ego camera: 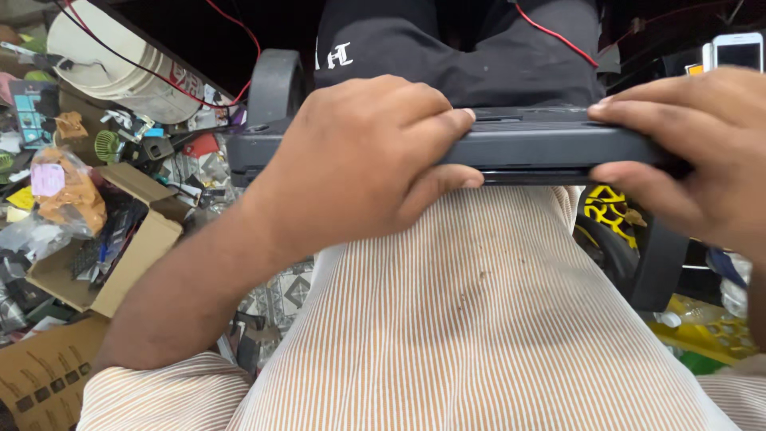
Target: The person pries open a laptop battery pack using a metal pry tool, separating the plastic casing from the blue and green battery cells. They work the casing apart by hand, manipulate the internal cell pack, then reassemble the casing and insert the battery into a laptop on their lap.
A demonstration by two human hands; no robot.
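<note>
A flat dark grey device (542, 148), seen edge-on like a closed laptop, lies across my lap. My left hand (359, 160) clamps its left part, fingers over the top and thumb under the front edge. At the right end my right hand (702, 152) pinches the device the same way, fingers above and thumb below. Beneath it is my striped orange-and-white shirt (479, 319). Dark trousers (463, 56) show beyond the device.
An open cardboard box (120, 263) with small parts and plastic bags sits at the left amid floor clutter. A white bucket (120, 72) with red wires stands at upper left. A white phone (738, 49) is at upper right, and a black chair armrest (275, 84) is behind my left hand.
</note>
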